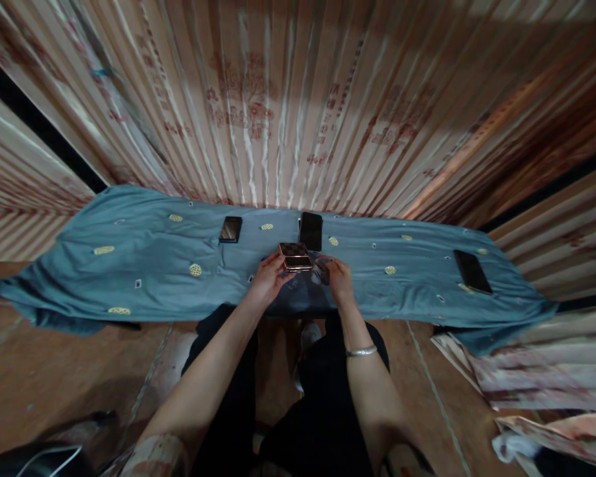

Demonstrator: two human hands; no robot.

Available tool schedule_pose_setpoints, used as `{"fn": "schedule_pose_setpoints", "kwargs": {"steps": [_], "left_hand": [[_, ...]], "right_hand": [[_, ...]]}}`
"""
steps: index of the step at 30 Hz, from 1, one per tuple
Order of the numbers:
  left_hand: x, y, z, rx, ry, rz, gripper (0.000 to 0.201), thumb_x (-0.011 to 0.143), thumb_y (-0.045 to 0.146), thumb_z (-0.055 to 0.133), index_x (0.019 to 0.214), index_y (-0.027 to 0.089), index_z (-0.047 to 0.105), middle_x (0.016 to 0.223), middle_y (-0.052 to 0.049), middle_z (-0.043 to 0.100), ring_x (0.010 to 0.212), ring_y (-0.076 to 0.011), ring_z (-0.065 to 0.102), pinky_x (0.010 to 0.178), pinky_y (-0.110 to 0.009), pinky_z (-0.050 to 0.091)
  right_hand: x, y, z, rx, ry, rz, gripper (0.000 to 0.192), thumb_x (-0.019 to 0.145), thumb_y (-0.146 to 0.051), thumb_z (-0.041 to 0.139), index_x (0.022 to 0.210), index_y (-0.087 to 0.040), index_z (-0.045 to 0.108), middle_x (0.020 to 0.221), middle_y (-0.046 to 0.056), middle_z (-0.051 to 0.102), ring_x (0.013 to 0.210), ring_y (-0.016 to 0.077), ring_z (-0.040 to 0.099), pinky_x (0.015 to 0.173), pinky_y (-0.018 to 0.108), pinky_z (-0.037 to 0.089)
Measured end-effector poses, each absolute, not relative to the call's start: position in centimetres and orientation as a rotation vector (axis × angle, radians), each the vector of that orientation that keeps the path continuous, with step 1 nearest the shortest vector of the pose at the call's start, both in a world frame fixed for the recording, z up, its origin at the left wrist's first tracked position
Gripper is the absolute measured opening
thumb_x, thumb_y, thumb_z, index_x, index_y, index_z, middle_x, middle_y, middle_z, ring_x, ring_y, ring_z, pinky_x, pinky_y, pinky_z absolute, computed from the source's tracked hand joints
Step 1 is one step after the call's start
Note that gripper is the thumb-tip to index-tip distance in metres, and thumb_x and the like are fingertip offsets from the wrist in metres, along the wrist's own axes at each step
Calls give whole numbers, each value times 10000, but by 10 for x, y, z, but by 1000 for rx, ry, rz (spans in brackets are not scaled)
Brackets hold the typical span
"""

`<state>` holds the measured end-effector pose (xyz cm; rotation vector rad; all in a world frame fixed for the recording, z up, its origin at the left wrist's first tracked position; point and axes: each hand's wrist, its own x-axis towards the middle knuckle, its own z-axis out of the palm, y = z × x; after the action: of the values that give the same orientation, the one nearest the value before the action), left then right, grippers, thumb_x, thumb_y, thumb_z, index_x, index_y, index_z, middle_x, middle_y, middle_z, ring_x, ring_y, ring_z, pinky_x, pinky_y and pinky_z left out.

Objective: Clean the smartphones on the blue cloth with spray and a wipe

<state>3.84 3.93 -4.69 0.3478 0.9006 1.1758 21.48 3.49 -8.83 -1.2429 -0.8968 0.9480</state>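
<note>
My left hand (267, 277) grips a rose-gold phone (295, 256) by its left edge, holding it just above the blue-grey cloth (144, 258). The phone looks like two stacked pieces or a phone with its case. My right hand (338, 278) rests with fingers curled on the cloth just right of the phone; whether it touches the phone I cannot tell. A silver bracelet (361, 351) circles my right wrist.
Three dark phones lie on the cloth: a small phone (230, 229) at the back left, a larger phone (310, 230) behind the held phone, a third phone (471, 271) far right. Patterned striped curtains (288, 106) hang behind. Brown floor and my dark-trousered legs are below.
</note>
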Motion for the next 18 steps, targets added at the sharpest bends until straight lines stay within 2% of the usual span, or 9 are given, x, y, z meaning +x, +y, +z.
{"fn": "schedule_pose_setpoints", "kwargs": {"steps": [3,7,11,15,18], "left_hand": [[46,50,-46,420,884,1119,116,810,111,764,871,156,676,725,-16,721,660,-146,671,794,-359,591],[59,71,-46,539,924,1120,195,801,107,760,933,188,642,717,25,704,641,-123,650,704,-283,576],[70,98,-48,634,967,1098,175,803,95,740,905,192,636,682,40,674,606,-111,627,660,-255,557],[80,127,-51,703,935,1068,152,790,89,730,911,172,690,735,6,722,640,-123,660,674,-254,556],[89,149,-58,769,924,1061,139,790,88,705,909,160,715,728,4,726,623,-119,641,670,-248,544]], "right_hand": [[212,30,-87,-1234,-865,1039,392,714,-586,727,751,-198,764,699,9,752,632,166,651,615,273,504],[211,36,-89,-1221,-808,1197,487,594,-651,848,750,-199,755,675,-11,721,602,142,603,588,258,467],[219,54,-91,-1256,-889,1069,504,632,-640,834,869,-198,775,680,-32,685,619,132,577,605,255,455],[236,78,-87,-1301,-1131,1008,508,679,-580,779,988,-177,776,726,-17,695,635,134,562,641,268,468],[253,99,-83,-1370,-1283,929,449,661,-506,770,967,-177,782,739,-15,703,669,145,564,656,268,469]]}}
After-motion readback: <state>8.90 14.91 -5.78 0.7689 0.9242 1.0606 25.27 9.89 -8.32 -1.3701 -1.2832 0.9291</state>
